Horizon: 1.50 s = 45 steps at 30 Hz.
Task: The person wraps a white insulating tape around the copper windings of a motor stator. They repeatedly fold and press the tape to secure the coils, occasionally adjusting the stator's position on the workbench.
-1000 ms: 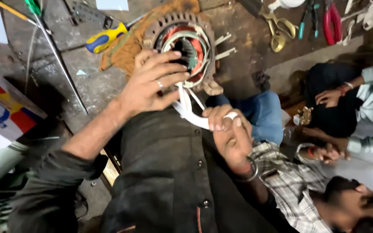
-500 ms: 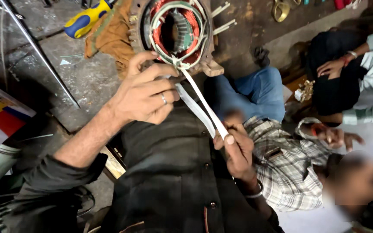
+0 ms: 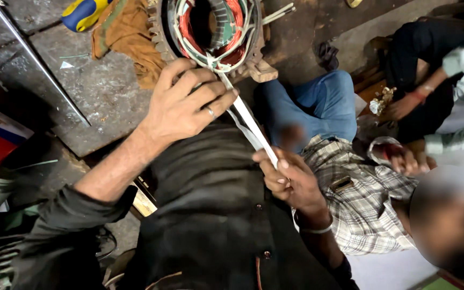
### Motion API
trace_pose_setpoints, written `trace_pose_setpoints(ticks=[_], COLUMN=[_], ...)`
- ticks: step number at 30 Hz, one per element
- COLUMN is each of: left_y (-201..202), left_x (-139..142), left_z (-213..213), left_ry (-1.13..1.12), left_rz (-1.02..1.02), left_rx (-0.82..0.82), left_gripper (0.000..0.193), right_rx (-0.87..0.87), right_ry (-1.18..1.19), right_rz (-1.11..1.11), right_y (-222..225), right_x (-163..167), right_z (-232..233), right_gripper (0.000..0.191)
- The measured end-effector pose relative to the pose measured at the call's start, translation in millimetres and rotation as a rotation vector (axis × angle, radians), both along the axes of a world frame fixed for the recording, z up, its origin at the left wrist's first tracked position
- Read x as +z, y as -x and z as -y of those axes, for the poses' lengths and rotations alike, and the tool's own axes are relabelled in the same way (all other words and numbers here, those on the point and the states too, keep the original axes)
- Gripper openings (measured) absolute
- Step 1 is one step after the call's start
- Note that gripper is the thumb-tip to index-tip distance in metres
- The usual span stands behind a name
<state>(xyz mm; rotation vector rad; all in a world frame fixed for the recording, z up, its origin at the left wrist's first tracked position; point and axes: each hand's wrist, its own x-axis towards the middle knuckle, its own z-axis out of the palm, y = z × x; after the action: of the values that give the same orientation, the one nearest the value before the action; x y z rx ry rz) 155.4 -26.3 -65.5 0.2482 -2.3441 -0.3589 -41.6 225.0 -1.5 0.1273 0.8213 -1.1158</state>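
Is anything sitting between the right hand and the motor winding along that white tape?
Nothing visible does. The white tape runs taut and bare from the right hand up to the motor winding. The left hand rests beside the tape at the winding's rim, not across it.

— How are your hands set?
— Your left hand (image 3: 186, 104) lies palm-down, arm stretched forward, fingers spread and curled, a ring on one.
— And the other?
— Your right hand (image 3: 288, 180) sits lower, wrist bent, fingers pinched shut.
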Motion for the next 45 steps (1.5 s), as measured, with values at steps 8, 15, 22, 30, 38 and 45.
trace_pose_setpoints(ticks=[8,15,22,30,38,45], left_y=[-9.7,-10.6,-6.9,-2.6,5.9,-2.4], left_x=[3.5,3.6,4.8,9.4,16.6,18.7], left_z=[11.6,2.6,0.6,8.3,8.4,26.7], left_ry=[0.056,-0.004,0.032,0.048,-0.010,0.107], left_rz=[-0.026,-0.033,-0.040,0.011,0.174,0.220], left_rx=[-0.103,-0.047,0.020,-0.044,-0.051,-0.031], left_gripper=[0.027,0.027,0.021,0.008,0.011,0.007], right_rx=[0.419,0.348,0.346,0.472,0.479,0.455], right_ry=[0.177,0.427,0.695,0.421,0.606,0.412], right_rz=[-1.621,-1.596,-1.566,-1.051,-1.122,-0.970], right_y=[8.9,5.3,-1.6,18.2,17.4,10.3], right_x=[-1.8,-4.0,-1.7,-26.4,0.1,1.2], right_z=[48.7,115.7,140.0,122.5,126.7,117.9], right_gripper=[0.023,0.017,0.036,0.007,0.005,0.009])
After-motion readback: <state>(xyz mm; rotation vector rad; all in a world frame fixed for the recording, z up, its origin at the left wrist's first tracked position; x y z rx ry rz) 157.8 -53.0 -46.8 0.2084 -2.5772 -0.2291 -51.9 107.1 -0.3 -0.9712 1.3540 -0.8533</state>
